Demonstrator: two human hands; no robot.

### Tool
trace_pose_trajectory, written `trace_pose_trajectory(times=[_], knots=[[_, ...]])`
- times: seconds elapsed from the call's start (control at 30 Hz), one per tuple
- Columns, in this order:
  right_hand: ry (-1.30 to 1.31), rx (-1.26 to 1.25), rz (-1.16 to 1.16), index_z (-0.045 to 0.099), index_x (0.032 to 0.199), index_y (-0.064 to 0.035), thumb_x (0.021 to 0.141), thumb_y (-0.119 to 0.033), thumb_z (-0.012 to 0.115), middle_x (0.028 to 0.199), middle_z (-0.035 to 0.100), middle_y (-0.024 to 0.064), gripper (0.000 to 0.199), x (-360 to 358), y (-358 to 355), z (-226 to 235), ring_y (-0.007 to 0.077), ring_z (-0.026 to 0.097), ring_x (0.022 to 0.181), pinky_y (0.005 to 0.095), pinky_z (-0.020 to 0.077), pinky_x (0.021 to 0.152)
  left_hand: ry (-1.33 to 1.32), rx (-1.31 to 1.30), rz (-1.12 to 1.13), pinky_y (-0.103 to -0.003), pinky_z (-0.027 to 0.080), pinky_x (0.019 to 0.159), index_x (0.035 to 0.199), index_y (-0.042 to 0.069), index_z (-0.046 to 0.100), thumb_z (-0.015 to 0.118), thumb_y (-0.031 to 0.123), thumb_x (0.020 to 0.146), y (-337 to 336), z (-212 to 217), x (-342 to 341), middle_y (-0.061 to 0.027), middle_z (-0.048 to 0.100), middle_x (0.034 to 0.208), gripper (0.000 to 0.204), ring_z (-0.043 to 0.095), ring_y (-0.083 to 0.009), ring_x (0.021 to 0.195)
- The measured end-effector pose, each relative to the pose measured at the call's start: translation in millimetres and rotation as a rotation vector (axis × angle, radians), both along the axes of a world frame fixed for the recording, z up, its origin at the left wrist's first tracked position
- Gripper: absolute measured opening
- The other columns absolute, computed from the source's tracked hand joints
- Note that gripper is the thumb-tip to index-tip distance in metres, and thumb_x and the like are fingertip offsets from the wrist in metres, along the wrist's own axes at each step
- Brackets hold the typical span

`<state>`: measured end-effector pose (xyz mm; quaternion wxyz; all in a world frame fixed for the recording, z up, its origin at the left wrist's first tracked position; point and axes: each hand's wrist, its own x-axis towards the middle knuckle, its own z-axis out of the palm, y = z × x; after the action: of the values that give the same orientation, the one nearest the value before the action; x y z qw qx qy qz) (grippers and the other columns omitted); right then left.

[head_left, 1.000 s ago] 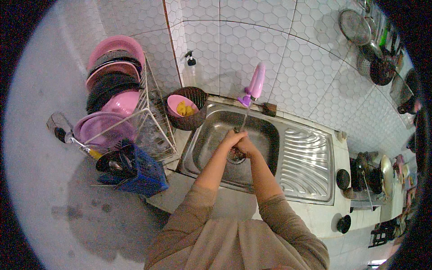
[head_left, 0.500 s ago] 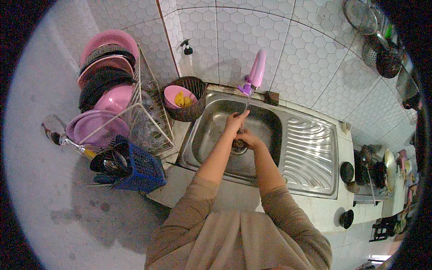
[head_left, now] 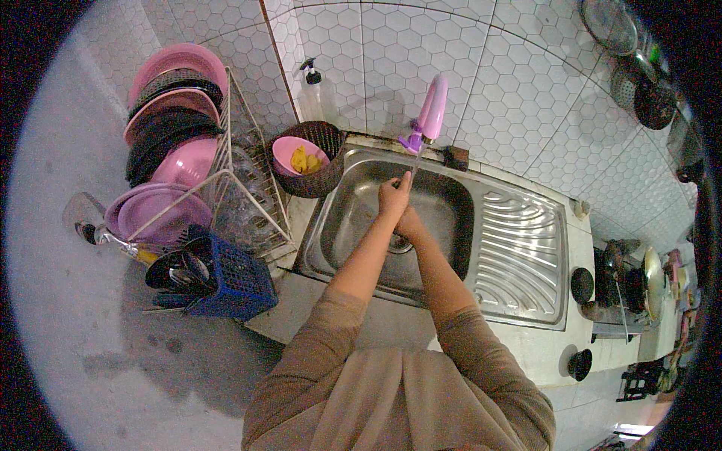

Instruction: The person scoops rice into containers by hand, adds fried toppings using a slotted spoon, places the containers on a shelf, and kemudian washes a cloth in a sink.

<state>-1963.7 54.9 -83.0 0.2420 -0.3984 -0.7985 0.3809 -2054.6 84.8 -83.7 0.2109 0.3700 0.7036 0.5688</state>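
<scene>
Under the pink tap (head_left: 431,113), a thin stream of water runs onto my hands, which are pressed together over the steel sink (head_left: 353,218). My left hand (head_left: 392,199) is on top with its fingers curled; a small dark bit shows at them, too small to name. Tucked against it from below is my right hand (head_left: 408,223), its fingers hidden behind the left. The drain (head_left: 399,243) lies beneath my wrists.
A brown woven basket (head_left: 325,180) with a pink bowl (head_left: 284,159) holding yellow pieces stands left of the sink. Further left are a dish rack (head_left: 229,124) and a blue cutlery basket (head_left: 244,274). A ribbed drainboard (head_left: 523,248) adjoins the sink's right. A pump bottle (head_left: 310,98) stands behind.
Both hands have moved up toward the tap, away from the drain. The right hand has slid in behind the left, so its fingers no longer show.
</scene>
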Motion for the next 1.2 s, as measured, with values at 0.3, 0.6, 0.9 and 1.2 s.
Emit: trace_pose_trajectory(times=[0.3, 0.6, 0.9, 1.2], knots=[[-0.034, -0.059, -0.115, 0.061, 0.091, -0.0019, 0.075, -0.037, 0.057, 0.089, 0.06, 0.0255, 0.039, 22, -6, 5, 0.0395, 0.058, 0.087, 0.0424, 0.0459, 0.074, 0.132, 0.122, -0.029, -0.042, 0.044, 0.07, 0.076, -0.007, 0.06, 0.054, 0.035, 0.081, 3, -9, 24, -0.0259, 0.06, 0.075, 0.043, 0.059, -0.038, 0.074], [-0.087, -0.103, -0.09, 0.062, 0.088, 0.0007, 0.074, -0.035, 0.058, 0.088, 0.061, 0.024, 0.038, 12, -13, -6, 0.0394, 0.059, 0.086, 0.0416, 0.0459, 0.074, -0.112, 0.082, 0.002, -0.042, 0.044, 0.065, 0.064, -0.006, 0.058, 0.054, 0.028, 0.079, -7, -8, 17, -0.0227, 0.058, 0.064, 0.037, 0.057, -0.0378, 0.064], [0.304, -0.519, -0.033, 0.059, 0.094, 0.0009, 0.071, -0.019, 0.066, 0.088, 0.063, 0.0117, 0.031, 37, 3, -6, 0.0214, 0.061, 0.078, 0.0324, 0.0479, 0.07, -0.433, -0.002, -0.403, -0.035, 0.044, 0.057, 0.083, 0.003, 0.06, 0.05, 0.047, 0.083, -28, 28, 13, -0.0081, 0.06, 0.072, 0.045, 0.056, -0.0177, 0.064], [0.726, -0.956, -0.094, 0.055, 0.1, -0.0013, 0.076, -0.02, 0.064, 0.087, 0.062, 0.0112, 0.032, 68, -6, 36, 0.0218, 0.061, 0.075, 0.0307, 0.0491, 0.068, -0.636, -0.237, -0.44, -0.035, 0.043, 0.073, 0.099, 0.007, 0.059, 0.049, 0.045, 0.083, -30, 46, 15, -0.0061, 0.061, 0.091, 0.042, 0.055, -0.0187, 0.082]])
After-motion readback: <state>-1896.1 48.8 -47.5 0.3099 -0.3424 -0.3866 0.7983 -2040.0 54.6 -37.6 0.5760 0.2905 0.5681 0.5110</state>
